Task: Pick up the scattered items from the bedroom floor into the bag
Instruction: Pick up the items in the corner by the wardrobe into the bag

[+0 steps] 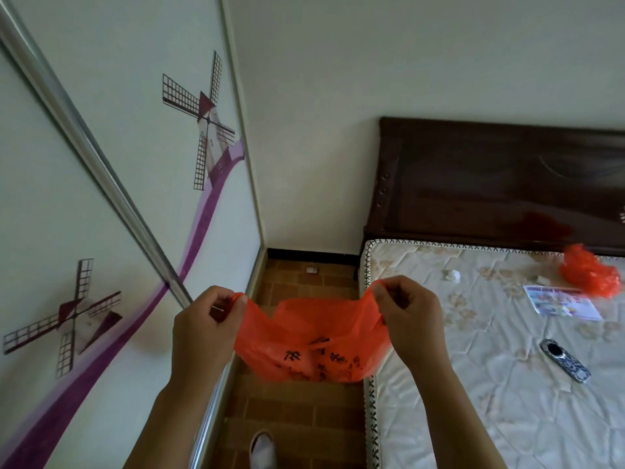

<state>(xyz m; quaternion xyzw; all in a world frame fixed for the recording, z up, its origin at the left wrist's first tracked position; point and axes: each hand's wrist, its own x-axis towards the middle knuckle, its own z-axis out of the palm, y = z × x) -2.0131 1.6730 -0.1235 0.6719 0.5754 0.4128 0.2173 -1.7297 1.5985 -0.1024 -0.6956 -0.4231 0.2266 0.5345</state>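
My left hand (206,319) and right hand (407,314) each pinch a handle of the orange bag (304,340), stretched open at lower centre. Thin plastic may tear if overpulled. Floor scrap (311,270), possibly paper, awaits.

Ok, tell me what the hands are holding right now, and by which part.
Both hold one orange plastic bag by its top edge: the left hand pinches the left handle, the right hand the right handle, pulling the mouth open.
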